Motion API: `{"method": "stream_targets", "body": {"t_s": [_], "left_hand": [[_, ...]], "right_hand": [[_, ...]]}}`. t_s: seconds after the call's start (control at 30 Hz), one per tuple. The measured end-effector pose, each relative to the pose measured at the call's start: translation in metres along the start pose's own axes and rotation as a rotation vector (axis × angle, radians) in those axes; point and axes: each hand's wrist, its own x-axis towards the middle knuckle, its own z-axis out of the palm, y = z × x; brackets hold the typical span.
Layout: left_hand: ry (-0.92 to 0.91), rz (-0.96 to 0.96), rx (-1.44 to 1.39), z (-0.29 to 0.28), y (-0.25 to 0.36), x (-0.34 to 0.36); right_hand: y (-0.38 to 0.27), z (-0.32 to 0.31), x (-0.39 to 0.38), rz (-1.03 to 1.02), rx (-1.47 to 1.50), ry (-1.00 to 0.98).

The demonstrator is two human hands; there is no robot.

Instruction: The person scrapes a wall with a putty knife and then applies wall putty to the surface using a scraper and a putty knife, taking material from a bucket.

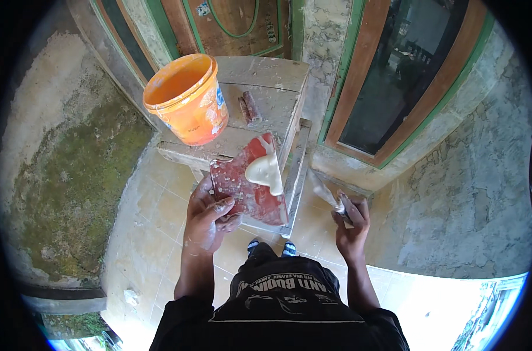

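My left hand (206,217) grips the left edge of a flat red board (233,180), thumb on top. A thick dollop of white paste (264,174) lies on the board's right part, and dried white smears mark the rest. To the right, my right hand (352,225) is closed round the handle of a putty knife (326,192). Its blade, coated with whitish paste, points up and left, apart from the board. Both hands carry white residue.
An orange bucket (190,105) with white splashes stands on a worn wooden table (266,76). Beside it lies a small brown piece (250,109). A wood-framed window (403,70) and rough grey wall (453,199) rise on the right; a mossy wall (73,187) is left.
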Motion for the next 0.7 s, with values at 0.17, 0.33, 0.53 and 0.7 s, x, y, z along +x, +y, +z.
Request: {"method": "stream_targets", "body": {"t_s": [0.17, 0.33, 0.53, 0.7], "left_hand": [[0.031, 0.150, 0.166, 0.023, -0.021, 0.013], [-0.069, 0.176, 0.290, 0.032, -0.026, 0.018], [-0.210, 0.187, 0.354, 0.046, -0.032, 0.018], [-0.387, 0.054, 0.642, 0.046, -0.029, 0.019]], "right_hand": [[-0.016, -0.035, -0.021, 0.403, 0.483, -0.339], [-0.038, -0.053, -0.029, 0.559, 0.461, -0.428], [-0.048, -0.054, -0.040, 0.613, 0.350, -0.329], [-0.053, -0.050, -0.031, 0.692, 0.333, -0.280]]}}
